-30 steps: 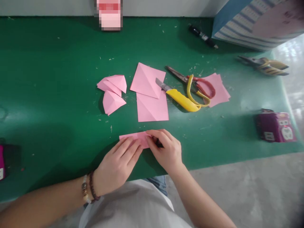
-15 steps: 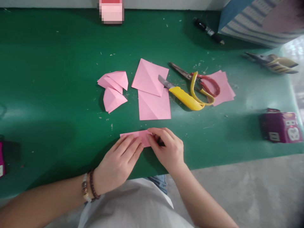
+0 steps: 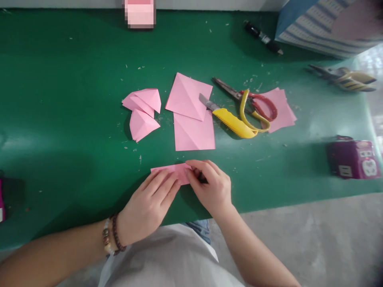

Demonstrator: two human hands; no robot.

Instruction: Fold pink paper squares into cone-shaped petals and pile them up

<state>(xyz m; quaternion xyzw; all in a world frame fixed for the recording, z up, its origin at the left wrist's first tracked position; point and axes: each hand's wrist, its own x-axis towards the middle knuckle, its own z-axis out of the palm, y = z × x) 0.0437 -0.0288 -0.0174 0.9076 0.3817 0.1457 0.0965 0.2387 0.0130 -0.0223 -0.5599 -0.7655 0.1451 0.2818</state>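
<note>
A folded strip of pink paper (image 3: 180, 172) lies on the green table near its front edge. My left hand (image 3: 149, 203) rests flat on the strip's left part, its fingers stretched out and covering much of it. At the strip's right end, my right hand (image 3: 212, 184) pinches the paper between thumb and index finger. Above the hands lie creased pink squares (image 3: 190, 95), one overlapping the other. Folded pink pieces (image 3: 145, 113) are to their left. A yellow-handled cutter (image 3: 235, 122) has its blade over the squares and its handle beside the scissors (image 3: 263, 105).
Further pink sheets (image 3: 279, 113) lie partly under the scissors. Pliers (image 3: 344, 75), a black pen (image 3: 263, 38) and a striped box (image 3: 323, 30) are at the upper right. A purple box-shaped object (image 3: 356, 159) stands at the right. Small scraps dot the green table (image 3: 74, 79).
</note>
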